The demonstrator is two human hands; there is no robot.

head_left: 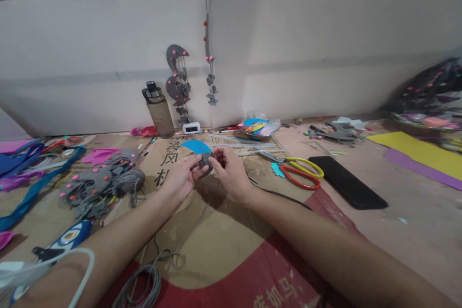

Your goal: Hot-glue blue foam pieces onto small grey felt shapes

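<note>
Between my two hands is a blue felt-like crescent (196, 147), its lower end covered by wrapped grey yarn (205, 163). My left hand (186, 173) pinches the piece from the left with thumb and fingers. From the right, my right hand (231, 171) closes on the wrapped end, its fingertips partly hidden. A loose coil of grey yarn (144, 284) lies on the cardboard (212, 255) below my left forearm. Scissors (299, 171) with one yellow and one red handle rest to the right of my right hand, partly over a small light-blue scalloped piece (277, 169).
Left lie grey yarn-covered shapes with pompoms (104, 178), a yarn ball (132, 181) and a hot glue gun (72, 236). Behind stand a bottle (159, 113), small clock (191, 128) and bowl (258, 130). A black phone (348, 183) lies right. Grey crescent hangings (176, 74) hang behind.
</note>
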